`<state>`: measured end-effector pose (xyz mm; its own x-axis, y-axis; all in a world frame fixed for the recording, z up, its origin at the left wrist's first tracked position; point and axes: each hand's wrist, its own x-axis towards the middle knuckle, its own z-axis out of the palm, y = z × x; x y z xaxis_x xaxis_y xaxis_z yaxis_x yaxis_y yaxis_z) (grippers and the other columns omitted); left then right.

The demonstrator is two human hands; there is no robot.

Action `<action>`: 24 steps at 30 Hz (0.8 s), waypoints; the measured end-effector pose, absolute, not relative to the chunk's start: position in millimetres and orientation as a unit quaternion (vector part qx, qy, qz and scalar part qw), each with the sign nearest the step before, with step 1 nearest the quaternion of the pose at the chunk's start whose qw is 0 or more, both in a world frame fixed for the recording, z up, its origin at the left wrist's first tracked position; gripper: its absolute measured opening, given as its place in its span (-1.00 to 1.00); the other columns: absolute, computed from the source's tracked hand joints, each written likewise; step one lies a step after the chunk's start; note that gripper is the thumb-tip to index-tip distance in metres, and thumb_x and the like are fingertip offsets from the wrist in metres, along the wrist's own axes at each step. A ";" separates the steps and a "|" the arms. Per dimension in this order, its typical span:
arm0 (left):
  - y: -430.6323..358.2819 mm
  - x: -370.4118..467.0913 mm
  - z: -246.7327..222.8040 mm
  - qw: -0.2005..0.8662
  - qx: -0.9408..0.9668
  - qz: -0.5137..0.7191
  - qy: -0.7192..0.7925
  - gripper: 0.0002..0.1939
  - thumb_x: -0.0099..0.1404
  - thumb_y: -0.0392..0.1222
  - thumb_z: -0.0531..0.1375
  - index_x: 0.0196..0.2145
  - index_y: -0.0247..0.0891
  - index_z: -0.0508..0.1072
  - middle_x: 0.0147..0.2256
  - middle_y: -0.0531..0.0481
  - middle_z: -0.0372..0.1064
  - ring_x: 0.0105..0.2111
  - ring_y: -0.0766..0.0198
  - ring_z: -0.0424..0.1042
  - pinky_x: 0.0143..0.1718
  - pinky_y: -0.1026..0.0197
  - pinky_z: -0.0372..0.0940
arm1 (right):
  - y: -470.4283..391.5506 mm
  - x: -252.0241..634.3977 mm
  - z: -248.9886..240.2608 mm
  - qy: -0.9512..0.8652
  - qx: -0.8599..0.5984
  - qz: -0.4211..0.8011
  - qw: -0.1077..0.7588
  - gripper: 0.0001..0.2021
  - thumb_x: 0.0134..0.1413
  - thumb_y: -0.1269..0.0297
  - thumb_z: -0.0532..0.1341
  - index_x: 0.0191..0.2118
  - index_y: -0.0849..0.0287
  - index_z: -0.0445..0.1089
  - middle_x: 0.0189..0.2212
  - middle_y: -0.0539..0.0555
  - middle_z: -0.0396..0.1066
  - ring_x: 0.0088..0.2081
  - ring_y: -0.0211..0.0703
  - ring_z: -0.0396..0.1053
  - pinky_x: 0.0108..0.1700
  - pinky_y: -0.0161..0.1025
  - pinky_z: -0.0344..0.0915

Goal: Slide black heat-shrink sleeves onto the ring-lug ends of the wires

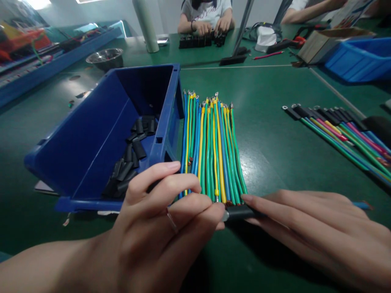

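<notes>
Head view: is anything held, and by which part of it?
A black sleeve: the left hand pinches at its left end, the right hand its right end. Blue wire shows beyond the right hand.

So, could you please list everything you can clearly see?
table: one, green, throughout
bin: one, dark blue, left
loose sleeves: many, black, in bin
centre wires: many, green, yellow, blue, beside bin
right wires: several, multicoloured, right
bowl: one, silver, far left
cylinder: one, pale green, far side
pole: one, grey, far centre
blocks: several, black, far centre
co-worker: one, white shirt, opposite
another arm: one, bare, far right
box: one, brown, far right
tub: one, blue, right
held sleeve: one, black, between hands
left hand, right hand: two, bare, front
</notes>
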<state>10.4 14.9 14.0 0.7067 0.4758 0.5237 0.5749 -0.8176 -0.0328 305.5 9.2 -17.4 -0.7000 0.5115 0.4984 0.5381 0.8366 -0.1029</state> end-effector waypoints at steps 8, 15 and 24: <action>4.2 -9.1 1.3 0.064 -0.914 -0.296 -0.270 -0.70 0.77 -0.28 0.12 0.10 -0.15 0.68 -0.07 0.20 0.75 0.17 0.28 0.59 0.70 0.19 -0.07 | 6.9 304.9 -22.8 -0.916 -0.293 0.012 0.275 -0.82 0.72 0.39 0.14 0.17 0.21 0.49 -0.47 -0.14 0.48 -0.60 -0.35 0.39 -0.54 -0.26 0.21; 4.4 -7.3 3.5 0.062 -0.914 -0.288 -0.279 -0.75 0.81 -0.17 0.13 0.14 -0.14 0.63 -0.03 0.24 0.76 0.18 0.29 0.60 0.68 0.20 -0.03 | 8.4 305.1 -22.7 -0.916 -0.293 0.004 0.273 -0.81 0.74 0.38 0.12 0.17 0.21 0.48 -0.48 -0.13 0.48 -0.59 -0.36 0.41 -0.53 -0.26 0.20; 5.4 -4.2 2.4 0.073 -0.906 -0.312 -0.277 -0.72 0.75 -0.32 0.14 0.07 -0.18 0.68 -0.08 0.19 0.76 0.10 0.25 0.64 0.65 0.18 0.06 | 7.5 303.8 -23.2 -0.908 -0.300 0.020 0.291 -0.84 0.73 0.35 0.15 0.11 0.17 0.49 -0.48 -0.13 0.48 -0.59 -0.34 0.41 -0.53 -0.25 0.20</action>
<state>-4.2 5.4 2.4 0.6514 0.4561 0.6063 0.5479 -0.8356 0.0400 303.8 7.5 -23.2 -0.6501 0.5576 0.5162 0.5338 0.8186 -0.2120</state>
